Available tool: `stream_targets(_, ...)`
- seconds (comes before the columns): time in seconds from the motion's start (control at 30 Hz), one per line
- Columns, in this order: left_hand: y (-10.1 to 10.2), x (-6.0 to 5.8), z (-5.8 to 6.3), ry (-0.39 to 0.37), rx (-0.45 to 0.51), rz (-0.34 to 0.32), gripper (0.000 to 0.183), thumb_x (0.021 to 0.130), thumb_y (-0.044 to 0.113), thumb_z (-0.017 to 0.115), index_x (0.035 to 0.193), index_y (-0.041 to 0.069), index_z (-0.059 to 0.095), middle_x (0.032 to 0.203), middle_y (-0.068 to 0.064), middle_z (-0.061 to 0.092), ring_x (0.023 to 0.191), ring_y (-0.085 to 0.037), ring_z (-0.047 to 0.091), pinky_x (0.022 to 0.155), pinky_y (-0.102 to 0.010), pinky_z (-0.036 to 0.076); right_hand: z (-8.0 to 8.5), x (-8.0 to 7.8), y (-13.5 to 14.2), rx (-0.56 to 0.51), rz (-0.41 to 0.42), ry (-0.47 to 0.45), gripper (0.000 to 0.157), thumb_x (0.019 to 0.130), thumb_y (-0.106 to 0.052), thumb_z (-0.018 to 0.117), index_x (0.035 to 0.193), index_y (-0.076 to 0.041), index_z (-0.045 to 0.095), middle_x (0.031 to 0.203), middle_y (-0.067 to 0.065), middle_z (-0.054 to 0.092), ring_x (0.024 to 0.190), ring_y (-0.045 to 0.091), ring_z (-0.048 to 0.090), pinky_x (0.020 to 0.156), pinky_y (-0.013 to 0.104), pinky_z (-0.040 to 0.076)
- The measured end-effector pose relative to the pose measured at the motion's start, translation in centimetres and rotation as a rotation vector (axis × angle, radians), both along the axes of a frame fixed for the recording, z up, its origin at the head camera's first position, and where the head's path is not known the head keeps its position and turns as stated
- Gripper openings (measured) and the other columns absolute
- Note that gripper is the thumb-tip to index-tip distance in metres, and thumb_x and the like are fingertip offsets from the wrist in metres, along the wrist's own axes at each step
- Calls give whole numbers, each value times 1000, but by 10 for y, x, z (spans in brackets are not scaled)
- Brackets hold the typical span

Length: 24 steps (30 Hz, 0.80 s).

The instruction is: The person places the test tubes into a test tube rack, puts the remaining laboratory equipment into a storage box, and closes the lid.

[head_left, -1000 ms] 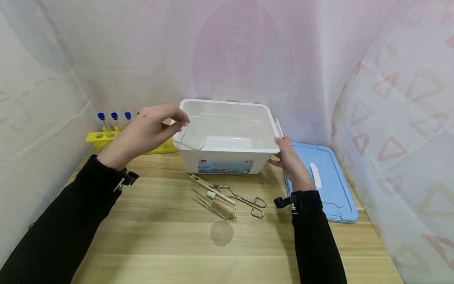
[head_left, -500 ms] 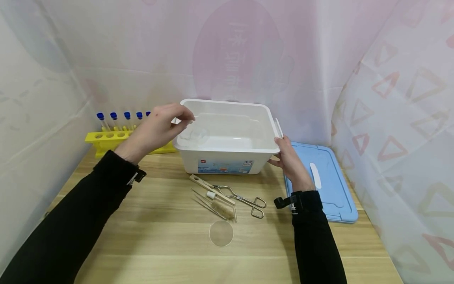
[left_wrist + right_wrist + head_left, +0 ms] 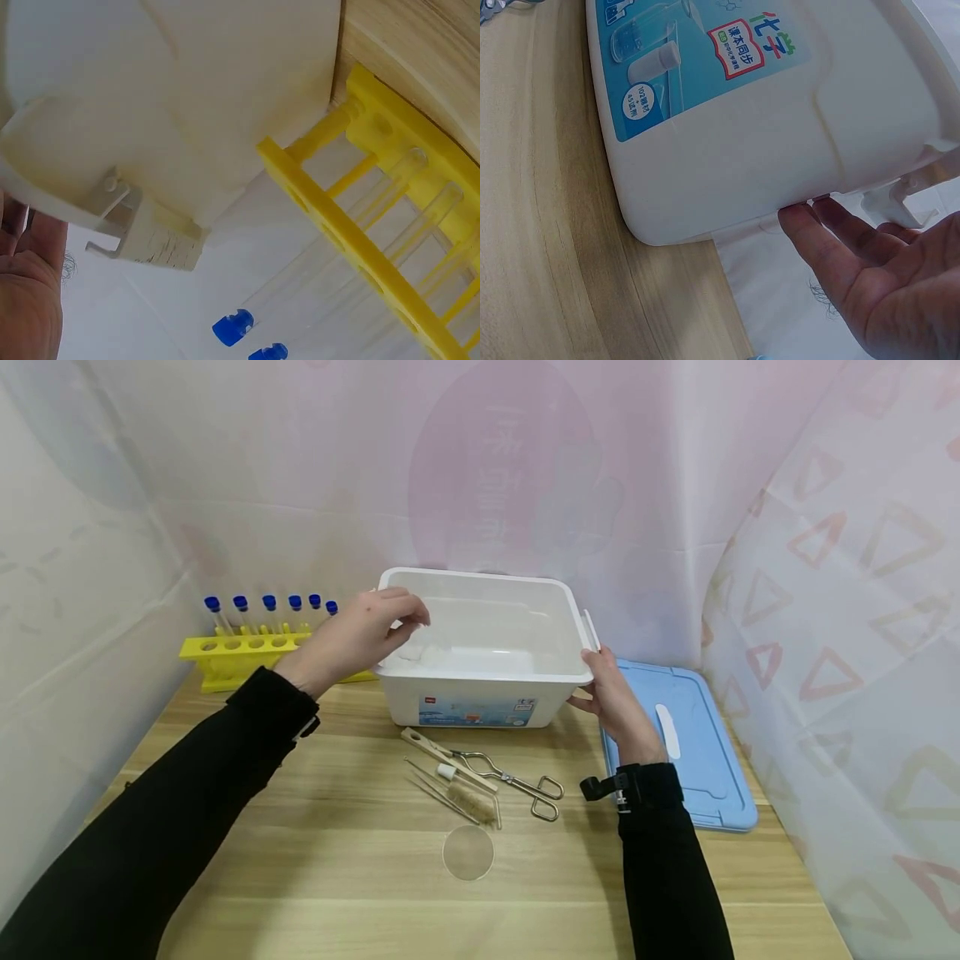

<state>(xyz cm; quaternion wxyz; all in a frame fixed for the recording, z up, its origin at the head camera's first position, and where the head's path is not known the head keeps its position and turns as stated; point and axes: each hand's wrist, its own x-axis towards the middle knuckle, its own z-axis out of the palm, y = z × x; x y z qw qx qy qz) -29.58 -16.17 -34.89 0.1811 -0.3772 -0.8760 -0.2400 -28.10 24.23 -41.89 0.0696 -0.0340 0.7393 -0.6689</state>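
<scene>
My left hand point(image 3: 363, 631) reaches over the left rim of a white plastic storage bin point(image 3: 401, 702). Its thumb and fingers pinch a clear glass vessel point(image 3: 415, 653), beaker-like and faint against the white interior. In the left wrist view only part of that hand point(image 3: 34, 292) shows beyond the bin's rim and handle clip; the glass is hidden there. My right hand point(image 3: 618, 706) grips the bin's right end, near its rim. Close up in the right wrist view, fingertips point(image 3: 795, 217) touch the side wall below the handle clip point(image 3: 896, 206).
A yellow test tube rack point(image 3: 217, 647) with several blue-capped tubes stands left of the bin. Crucible tongs point(image 3: 517, 779), a brush point(image 3: 468, 802), tweezers point(image 3: 438, 797) and a clear disc point(image 3: 468, 853) lie in front. A blue lid point(image 3: 705, 760) lies at the right.
My left hand has moved rightward, farther over the bin, carrying the glass vessel from its left edge into the interior. More of the tube rack shows. My right hand stays at the bin's right end.
</scene>
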Motion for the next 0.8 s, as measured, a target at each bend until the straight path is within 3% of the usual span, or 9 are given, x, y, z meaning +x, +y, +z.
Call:
stream_targets(0.5,18,-21,2,-123,-180,-35,18,103,7,60,117,14,69,115,-4,67,102,-13,61,85,-31,55,2,1,0,-31,5,-6,67,108,-48,46,164,-25,16,156,17,39,131,33,56,99,53,54)
stream_targets(0.8,24,-27,-2,-176,-272,-87,19,102,1,59,110,12,72,108,-4,70,99,-15,62,87,-31,55,2,1,-1,-23,6,-1,66,109,-47,45,164,-25,17,158,19,36,131,33,56,99,53,54)
